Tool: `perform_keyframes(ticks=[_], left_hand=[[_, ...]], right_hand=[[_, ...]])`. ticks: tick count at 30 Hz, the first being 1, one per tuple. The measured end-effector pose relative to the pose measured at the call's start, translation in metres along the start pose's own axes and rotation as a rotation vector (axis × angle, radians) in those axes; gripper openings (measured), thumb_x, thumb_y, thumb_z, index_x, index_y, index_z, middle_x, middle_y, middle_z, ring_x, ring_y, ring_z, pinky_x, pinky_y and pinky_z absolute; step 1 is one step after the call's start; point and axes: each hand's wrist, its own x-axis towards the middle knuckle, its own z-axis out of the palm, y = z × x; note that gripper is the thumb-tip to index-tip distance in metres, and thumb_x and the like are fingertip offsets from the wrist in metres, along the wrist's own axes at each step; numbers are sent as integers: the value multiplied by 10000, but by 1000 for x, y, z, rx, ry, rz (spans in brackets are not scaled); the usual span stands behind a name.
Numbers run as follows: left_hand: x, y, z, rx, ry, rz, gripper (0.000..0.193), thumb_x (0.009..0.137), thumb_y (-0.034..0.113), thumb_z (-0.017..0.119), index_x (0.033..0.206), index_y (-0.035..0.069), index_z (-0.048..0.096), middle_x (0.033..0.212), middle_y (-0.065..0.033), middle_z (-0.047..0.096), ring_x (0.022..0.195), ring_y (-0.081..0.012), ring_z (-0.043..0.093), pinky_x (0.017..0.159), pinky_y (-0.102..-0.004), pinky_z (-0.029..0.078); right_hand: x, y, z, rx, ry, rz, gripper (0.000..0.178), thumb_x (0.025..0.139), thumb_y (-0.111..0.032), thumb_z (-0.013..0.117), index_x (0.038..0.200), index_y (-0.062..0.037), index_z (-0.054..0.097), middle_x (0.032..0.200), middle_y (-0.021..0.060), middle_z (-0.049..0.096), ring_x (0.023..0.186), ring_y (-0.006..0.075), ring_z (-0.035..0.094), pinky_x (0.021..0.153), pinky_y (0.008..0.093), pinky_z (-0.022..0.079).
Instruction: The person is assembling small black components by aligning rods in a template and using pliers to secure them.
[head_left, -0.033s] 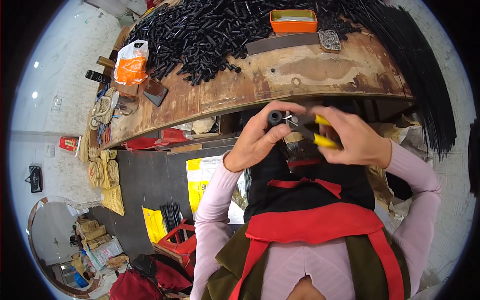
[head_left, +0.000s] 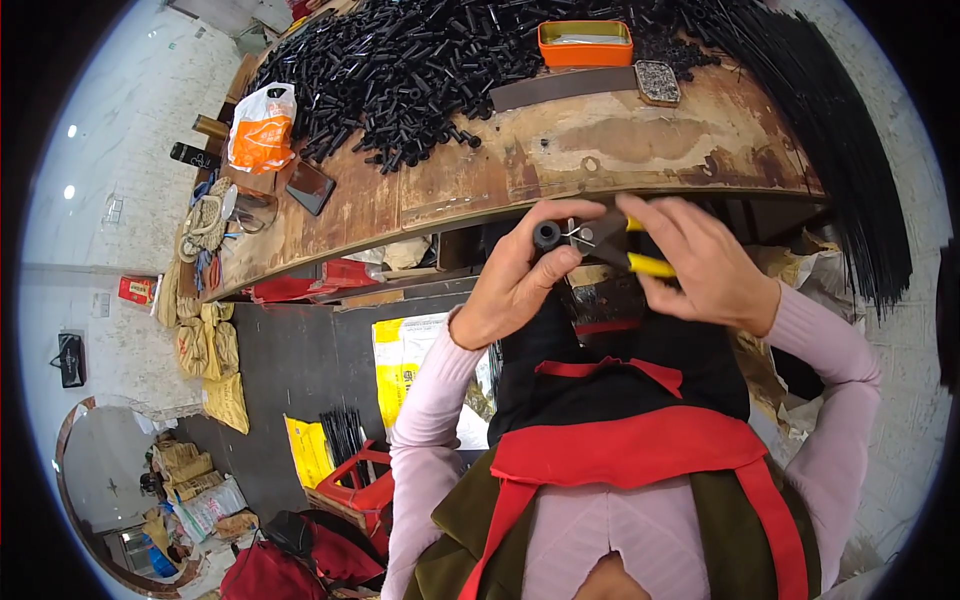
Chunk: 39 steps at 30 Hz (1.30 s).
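Observation:
In front of my apron, just off the bench's near edge, my left hand (head_left: 515, 285) is closed, thumb and fingers around a black tubular part (head_left: 547, 236) whose round hollow end faces up. Beside that end, thin shiny metal pieces (head_left: 579, 233) show between thumb and forefinger; their exact kind is hard to make out. My right hand (head_left: 708, 262) grips pliers with yellow handles (head_left: 651, 266) and a dark head (head_left: 606, 238). The handles are spread apart, and the head reaches the metal pieces at my left hand. Motion blurs the right fingers slightly.
On the wooden bench (head_left: 450, 190) lies a big heap of black tubular parts (head_left: 420, 75). An orange tin (head_left: 586, 55), a speckled block (head_left: 657, 83), a phone (head_left: 310, 187) and a plastic bag (head_left: 262, 130) are there too. Long black rods (head_left: 850, 150) hang off the right end.
My right fingers have loosened and straightened a little, and the pliers' handles have shifted slightly. My left hand stays nearly in place with the black part.

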Motion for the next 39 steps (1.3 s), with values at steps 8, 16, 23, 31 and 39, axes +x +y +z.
perform_keyframes(ticks=[8, 16, 23, 31, 39], left_hand=[[5, -13, 0, -191, 29, 0, 417, 1016, 265, 520, 1326, -9, 476, 780, 21, 466, 705, -66, 416, 642, -209, 356], [3, -21, 5, -46, 11, 38, 263, 1016, 238, 521, 1154, 13, 509, 710, 11, 472, 640, -70, 426, 583, -232, 372], [-2, -22, 4, -44, -9, -23, 331, 1015, 319, 519, 1097, 3, 468, 799, -23, 492, 696, -92, 447, 631, -234, 383], [1, -21, -2, -141, -138, 38, 398, 1016, 366, 504, 1131, -14, 487, 775, -15, 477, 704, -92, 452, 649, -243, 393], [19, -37, -6, -160, -47, 81, 553, 1026, 411, 446, 1336, -47, 456, 757, -23, 487, 704, -111, 489, 702, -274, 451]], right_hand=[[7, 7, -1, 346, -262, 255, 350, 882, -160, 647, 1159, 35, 556, 985, 209, 629, 897, 397, 606, 784, 407, 487], [14, 6, -26, 426, -415, 288, 339, 957, -225, 562, 1159, 47, 569, 884, 167, 663, 839, 327, 654, 769, 372, 495], [19, -10, -33, 675, -616, 579, 326, 979, -296, 535, 961, 24, 597, 709, 109, 632, 573, 227, 573, 606, 347, 472], [11, 0, -16, 634, -602, 550, 237, 956, -230, 599, 907, -2, 550, 650, 83, 529, 549, 157, 518, 551, 301, 407], [8, 69, 9, 443, -150, 387, 207, 876, -127, 669, 966, 25, 560, 783, 144, 580, 691, 219, 552, 677, 344, 453]])
